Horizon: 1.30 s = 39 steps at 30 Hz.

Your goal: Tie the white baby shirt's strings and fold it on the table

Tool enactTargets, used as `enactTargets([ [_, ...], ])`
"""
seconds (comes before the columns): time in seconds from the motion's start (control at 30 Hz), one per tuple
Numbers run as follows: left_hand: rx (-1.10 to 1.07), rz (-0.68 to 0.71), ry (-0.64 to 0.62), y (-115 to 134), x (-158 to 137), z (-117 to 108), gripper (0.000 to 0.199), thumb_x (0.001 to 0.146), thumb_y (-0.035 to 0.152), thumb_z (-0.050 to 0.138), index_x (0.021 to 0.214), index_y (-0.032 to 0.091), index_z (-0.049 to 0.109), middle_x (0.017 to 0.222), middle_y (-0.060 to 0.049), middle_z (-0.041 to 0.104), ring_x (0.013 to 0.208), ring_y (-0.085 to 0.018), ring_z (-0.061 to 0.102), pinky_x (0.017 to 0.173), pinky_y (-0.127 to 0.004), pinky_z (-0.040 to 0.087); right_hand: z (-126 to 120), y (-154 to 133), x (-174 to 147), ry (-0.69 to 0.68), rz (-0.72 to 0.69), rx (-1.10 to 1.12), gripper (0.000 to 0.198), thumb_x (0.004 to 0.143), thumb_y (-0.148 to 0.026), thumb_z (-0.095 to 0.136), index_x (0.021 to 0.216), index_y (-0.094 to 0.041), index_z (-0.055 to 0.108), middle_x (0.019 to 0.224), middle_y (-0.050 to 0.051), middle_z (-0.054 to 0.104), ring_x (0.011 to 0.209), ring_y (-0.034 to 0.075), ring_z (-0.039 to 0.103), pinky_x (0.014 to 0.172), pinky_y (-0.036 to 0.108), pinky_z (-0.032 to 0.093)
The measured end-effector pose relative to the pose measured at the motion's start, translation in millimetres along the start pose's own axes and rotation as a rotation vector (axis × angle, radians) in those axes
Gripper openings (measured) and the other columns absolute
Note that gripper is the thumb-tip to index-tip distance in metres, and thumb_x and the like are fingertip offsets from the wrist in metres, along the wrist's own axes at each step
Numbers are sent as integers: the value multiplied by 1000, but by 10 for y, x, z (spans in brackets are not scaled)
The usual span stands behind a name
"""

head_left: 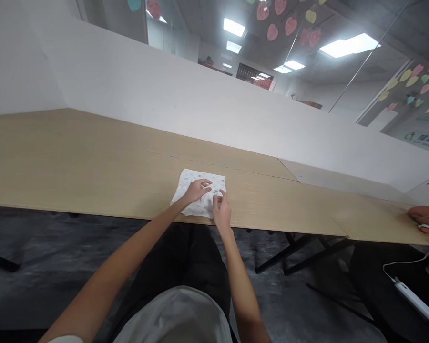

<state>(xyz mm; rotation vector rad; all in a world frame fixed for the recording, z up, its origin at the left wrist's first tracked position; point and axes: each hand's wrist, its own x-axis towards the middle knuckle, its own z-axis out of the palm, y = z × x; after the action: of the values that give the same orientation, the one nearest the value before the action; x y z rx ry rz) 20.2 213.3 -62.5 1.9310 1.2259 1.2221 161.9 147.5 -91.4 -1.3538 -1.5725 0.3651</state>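
Note:
A white cloth (pixel 186 190) with a small scattered print lies spread on the table, close to its front edge. Over the middle of this cloth is my left hand (pixel 196 191), its thumb and forefinger apart and pointing right; I make out nothing between them. My right hand (pixel 222 212) is at the cloth's right edge, fingers pointing up and away from me, thumb and forefinger apart. Its other fingers are partly curled and no held thing shows. A small gap separates the two hands.
The long wood-coloured table (pixel 93 162) runs from left to right against a white wall (pixel 200 105) with glass above. Heart-shaped paper notes (pixel 291 25) are stuck on the glass. At far right are another person's hand (pixel 427 221) and a white power strip (pixel 416 300) with a cable.

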Motion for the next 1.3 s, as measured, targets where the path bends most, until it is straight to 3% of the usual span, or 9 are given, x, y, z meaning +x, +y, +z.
enactTargets([
  [0.17,34,-19,-102,-137,-139,188,40,73,34,58,108,16,66,97,-8,71,87,-21,65,79,-32,51,-27,148,15,16,25,-71,42,93,-41,40,123,-13,53,97,12,69,89,23,66,81,33,48],
  [0.3,-55,14,-242,-90,-245,129,50,77,45,59,118,16,63,103,-9,70,90,-21,65,83,-32,51,-33,187,9,15,-1,-63,37,92,-37,41,116,-14,58,96,11,70,90,23,65,82,34,48],
  [0.4,-132,-10,-335,-13,-329,-155,54,79,53,58,119,19,63,112,-9,68,102,-23,63,88,-31,50,-108,263,-13,34,-55,-56,34,91,-29,39,111,-14,61,102,12,69,95,23,64,87,36,47],
  [0.5,-83,-93,-237,-39,-462,-601,50,77,56,59,110,19,69,118,-10,66,107,-26,61,91,-33,49,-263,412,-76,4,-136,-69,34,86,-19,38,106,-13,64,106,13,68,100,24,62,92,38,46],
  [0.6,2,-116,-244,-172,-655,-998,47,72,55,62,103,21,72,116,-9,67,107,-28,61,91,-34,49,-426,563,-161,-77,-223,-84,40,77,-8,38,104,-15,66,107,11,68,104,22,61,96,38,46],
  [0.7,104,-118,-298,-298,-834,-1171,43,67,47,63,103,25,73,115,-6,68,109,-28,61,93,-35,48,-505,630,-209,-148,-303,-92,49,70,-1,37,105,-17,67,111,10,67,111,21,58,100,39,44],
  [0.87,176,-110,-300,-414,-879,-1092,42,69,46,58,103,27,74,115,-5,68,105,-28,61,94,-36,47,-477,593,-157,-207,-308,-134,38,79,-6,44,103,-18,69,119,11,64,116,22,55,101,42,43],
  [1.07,370,44,-279,-477,-787,-999,40,82,50,46,100,28,74,108,-6,71,101,-27,62,94,-36,45,-511,574,-92,-222,-221,-35,28,88,-19,45,104,-17,68,109,11,69,105,24,61,96,41,46],
  [1.3,287,70,-238,-81,-748,-1168,43,87,53,43,106,27,71,112,-4,69,105,-25,61,94,-31,45,-666,417,116,-156,-85,188,29,88,-34,50,102,-16,68,107,10,70,101,23,63,92,38,47],
])
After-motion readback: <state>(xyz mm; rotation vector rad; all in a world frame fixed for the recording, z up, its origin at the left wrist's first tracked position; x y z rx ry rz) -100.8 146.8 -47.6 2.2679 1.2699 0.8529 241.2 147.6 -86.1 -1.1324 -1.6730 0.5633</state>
